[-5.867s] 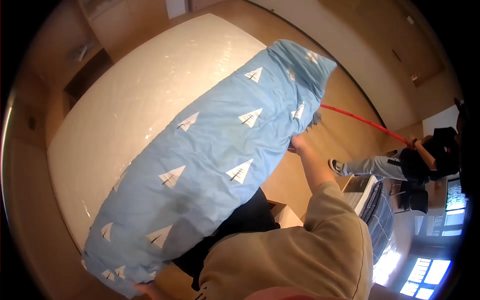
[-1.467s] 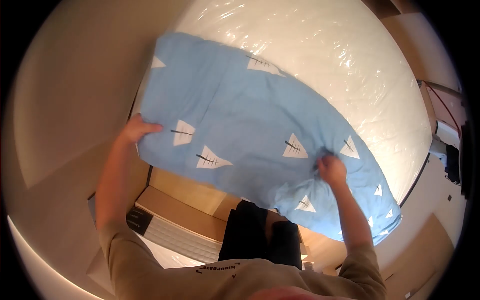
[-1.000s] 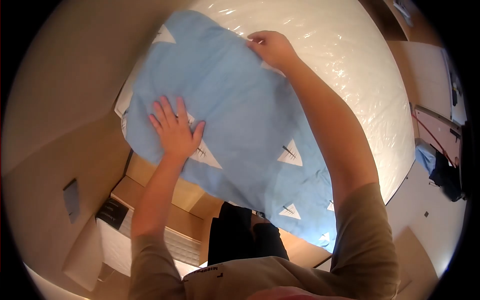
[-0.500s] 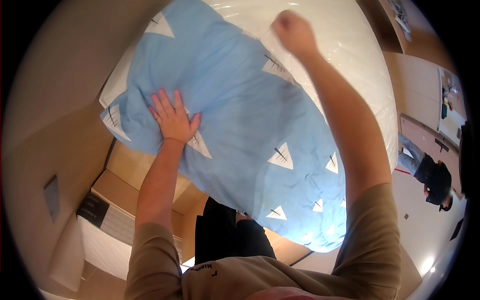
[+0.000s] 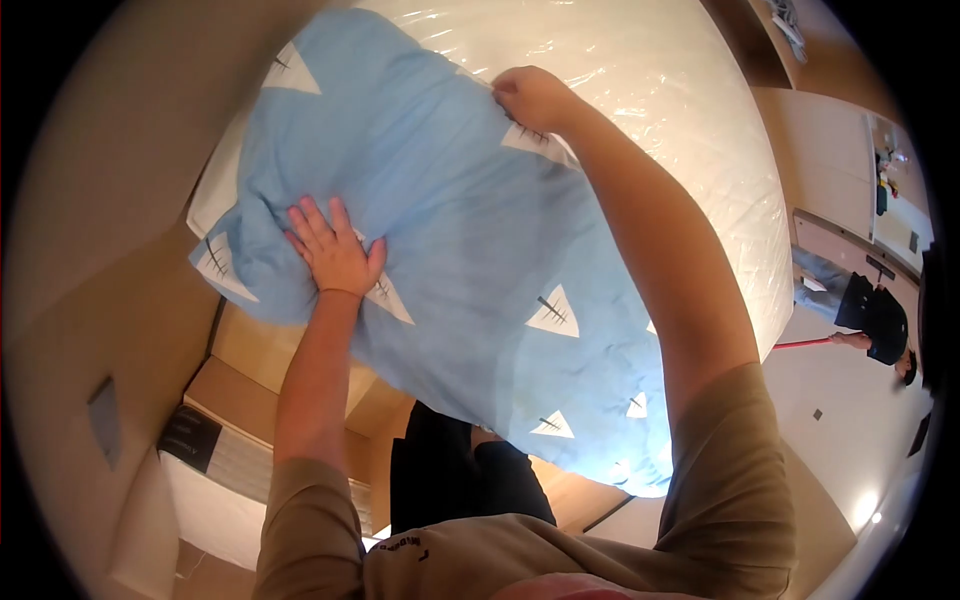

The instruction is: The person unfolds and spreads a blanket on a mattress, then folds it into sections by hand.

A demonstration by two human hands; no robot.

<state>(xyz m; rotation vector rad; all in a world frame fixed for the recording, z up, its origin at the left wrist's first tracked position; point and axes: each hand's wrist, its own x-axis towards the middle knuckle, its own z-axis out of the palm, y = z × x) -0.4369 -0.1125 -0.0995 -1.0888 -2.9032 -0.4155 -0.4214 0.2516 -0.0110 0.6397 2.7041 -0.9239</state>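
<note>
Head: left grip (image 5: 338,262) splayed on quilt (image 5: 450,250); right grip (image 5: 537,100) curled at edge, hold unclear.

dark letters (image 5: 403,544) on the chest of the tan shirt (image 5: 520,550) seem to start "mid"; the rest is too blurred to read. a black label (image 5: 188,438) at the corner of the white mattress (image 5: 240,462) bears pale lettering, too small to make out.

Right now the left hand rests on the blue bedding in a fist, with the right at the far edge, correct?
Not a fist: the head view shows the left hand spread open on the blue bedding. The right hand is at the far edge, as stated.
</note>
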